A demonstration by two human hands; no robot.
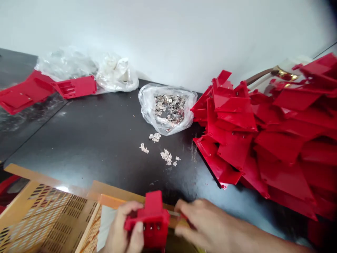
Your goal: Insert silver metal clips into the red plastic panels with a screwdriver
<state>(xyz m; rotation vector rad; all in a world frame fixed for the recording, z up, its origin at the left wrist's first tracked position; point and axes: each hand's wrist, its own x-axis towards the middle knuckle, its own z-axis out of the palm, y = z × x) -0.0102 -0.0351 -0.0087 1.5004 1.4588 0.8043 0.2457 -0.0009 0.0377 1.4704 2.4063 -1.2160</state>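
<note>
My left hand (122,228) grips a red plastic moulded part (154,219) from below and the side, and the part has small square holes in its face. My right hand (200,221) reaches in from the right, with its fingertips pinching a thin silvery metal piece (174,213) close to the red part. Several loose metal clips (166,157) lie on the black table (105,140) beyond my hands. More clips fill a clear plastic bag (168,110).
A large heap of red plastic parts (273,133) rises on the right. Two more red parts (75,86) and a crumpled plastic bag (116,73) lie at the far left. An orange perforated crate (58,218) stands at the lower left, beneath my left hand. A white wall runs behind the table.
</note>
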